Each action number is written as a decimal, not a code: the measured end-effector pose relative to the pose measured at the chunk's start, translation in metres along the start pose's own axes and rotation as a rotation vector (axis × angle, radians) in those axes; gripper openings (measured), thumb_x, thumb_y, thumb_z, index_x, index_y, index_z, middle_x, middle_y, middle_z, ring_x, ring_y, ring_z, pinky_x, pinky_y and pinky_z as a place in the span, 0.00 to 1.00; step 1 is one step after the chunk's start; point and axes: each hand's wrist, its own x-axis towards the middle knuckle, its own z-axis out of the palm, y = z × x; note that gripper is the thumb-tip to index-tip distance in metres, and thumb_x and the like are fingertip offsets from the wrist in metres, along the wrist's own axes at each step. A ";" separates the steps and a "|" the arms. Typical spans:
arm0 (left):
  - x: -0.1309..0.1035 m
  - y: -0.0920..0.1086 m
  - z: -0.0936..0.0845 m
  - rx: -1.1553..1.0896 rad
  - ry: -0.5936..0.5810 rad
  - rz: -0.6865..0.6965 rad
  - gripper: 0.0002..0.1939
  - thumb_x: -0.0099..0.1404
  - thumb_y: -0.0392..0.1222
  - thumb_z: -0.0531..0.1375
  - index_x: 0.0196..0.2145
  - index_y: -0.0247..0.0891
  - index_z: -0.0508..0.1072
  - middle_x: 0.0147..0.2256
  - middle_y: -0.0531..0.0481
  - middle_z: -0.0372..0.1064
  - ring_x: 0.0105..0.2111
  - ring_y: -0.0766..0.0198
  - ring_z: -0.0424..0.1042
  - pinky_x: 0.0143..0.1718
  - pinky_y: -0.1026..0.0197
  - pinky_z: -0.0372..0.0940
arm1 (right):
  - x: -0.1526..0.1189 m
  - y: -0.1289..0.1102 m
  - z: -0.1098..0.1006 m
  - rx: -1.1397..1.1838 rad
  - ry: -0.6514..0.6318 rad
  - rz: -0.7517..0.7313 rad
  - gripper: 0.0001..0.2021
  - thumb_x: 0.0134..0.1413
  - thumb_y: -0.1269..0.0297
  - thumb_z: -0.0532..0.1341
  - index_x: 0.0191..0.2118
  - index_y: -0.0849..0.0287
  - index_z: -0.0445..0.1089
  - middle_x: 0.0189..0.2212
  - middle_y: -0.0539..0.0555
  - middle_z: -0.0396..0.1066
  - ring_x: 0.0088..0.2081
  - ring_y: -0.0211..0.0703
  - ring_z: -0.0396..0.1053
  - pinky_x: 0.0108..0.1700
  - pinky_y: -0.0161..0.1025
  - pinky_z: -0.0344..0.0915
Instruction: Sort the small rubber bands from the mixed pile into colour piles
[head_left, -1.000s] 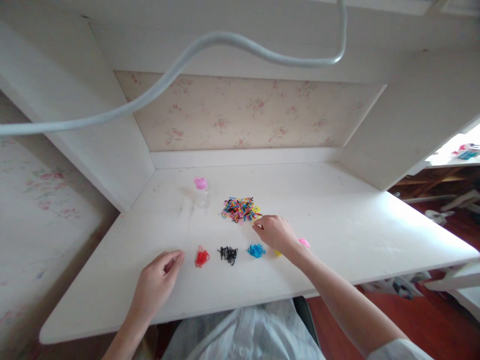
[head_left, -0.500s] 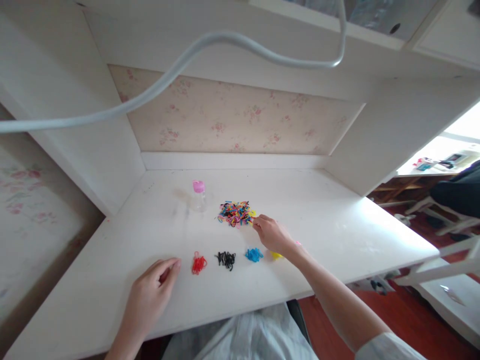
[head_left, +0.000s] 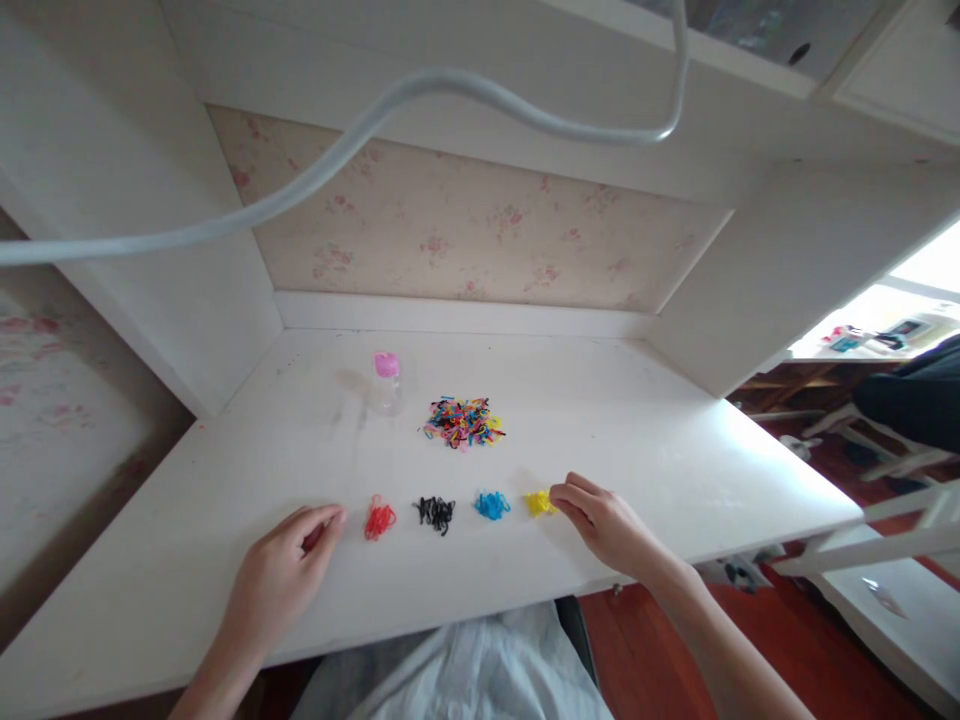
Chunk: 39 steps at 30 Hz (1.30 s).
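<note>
Find the mixed bands [head_left: 463, 422] heaped at mid-frame. Probably light, soft, stretchy and apt to tangle; best pinched singly at the outer edge. See the right hand [head_left: 604, 518] bunched at the yellow bands [head_left: 538, 502], lower right of centre; cannot tell whether gripping any. At lower left, note the left hand [head_left: 281, 565], curled to a pinch beside the red bands [head_left: 380, 521], with nothing visible in it.

Left hand [head_left: 289, 560] loosely curled, right hand [head_left: 606, 525] with fingers bent
Bare forearms [head_left: 709, 628] slant inward from either side, wrists well apart.
</note>
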 end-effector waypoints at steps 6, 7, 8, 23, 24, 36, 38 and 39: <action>0.001 -0.003 0.001 0.017 -0.010 -0.022 0.16 0.62 0.54 0.54 0.35 0.43 0.75 0.34 0.53 0.77 0.32 0.64 0.74 0.34 0.68 0.66 | 0.002 0.000 0.001 -0.119 -0.034 -0.065 0.15 0.64 0.64 0.47 0.42 0.52 0.71 0.33 0.51 0.69 0.29 0.34 0.68 0.32 0.31 0.59; 0.002 -0.003 0.000 0.011 -0.012 -0.029 0.16 0.62 0.55 0.54 0.35 0.42 0.75 0.34 0.53 0.77 0.32 0.64 0.74 0.34 0.68 0.67 | 0.002 0.001 0.001 -0.127 -0.028 -0.066 0.15 0.64 0.64 0.47 0.42 0.51 0.72 0.32 0.51 0.69 0.29 0.34 0.68 0.31 0.31 0.59; 0.003 -0.002 -0.001 0.005 -0.015 -0.034 0.16 0.62 0.55 0.54 0.35 0.42 0.75 0.34 0.53 0.77 0.32 0.64 0.74 0.33 0.68 0.67 | 0.002 0.001 0.000 -0.125 -0.016 -0.063 0.15 0.64 0.64 0.48 0.42 0.51 0.72 0.32 0.51 0.69 0.29 0.34 0.68 0.31 0.31 0.59; 0.070 0.146 0.044 0.256 -0.350 0.444 0.12 0.66 0.43 0.51 0.34 0.44 0.74 0.34 0.53 0.73 0.33 0.66 0.72 0.33 0.65 0.61 | -0.027 0.039 0.018 0.154 0.414 0.272 0.14 0.61 0.56 0.51 0.37 0.55 0.72 0.28 0.51 0.70 0.25 0.35 0.65 0.29 0.31 0.60; 0.076 0.151 0.052 0.296 -0.360 0.467 0.12 0.66 0.42 0.51 0.35 0.44 0.74 0.35 0.53 0.73 0.34 0.65 0.72 0.33 0.65 0.61 | -0.025 0.038 0.014 0.109 0.371 0.250 0.14 0.61 0.57 0.51 0.38 0.54 0.73 0.29 0.51 0.70 0.25 0.34 0.65 0.29 0.32 0.60; 0.109 0.173 0.100 0.481 -0.358 0.504 0.16 0.68 0.43 0.47 0.46 0.46 0.72 0.41 0.47 0.69 0.34 0.60 0.73 0.33 0.60 0.64 | 0.044 0.028 -0.013 -0.242 -0.176 0.044 0.11 0.59 0.62 0.54 0.40 0.46 0.74 0.35 0.49 0.70 0.31 0.36 0.69 0.30 0.32 0.53; 0.111 0.173 0.103 0.493 -0.366 0.503 0.17 0.69 0.42 0.45 0.46 0.46 0.72 0.41 0.47 0.69 0.34 0.60 0.73 0.33 0.59 0.64 | 0.048 0.029 -0.010 -0.229 -0.216 0.045 0.12 0.60 0.62 0.53 0.38 0.48 0.74 0.35 0.50 0.70 0.32 0.36 0.68 0.31 0.32 0.53; 0.112 0.173 0.104 0.497 -0.371 0.505 0.18 0.69 0.41 0.45 0.46 0.46 0.72 0.41 0.47 0.69 0.34 0.60 0.73 0.33 0.59 0.64 | 0.048 0.028 -0.010 -0.227 -0.225 0.048 0.12 0.60 0.63 0.52 0.37 0.49 0.74 0.35 0.50 0.69 0.32 0.36 0.68 0.31 0.32 0.54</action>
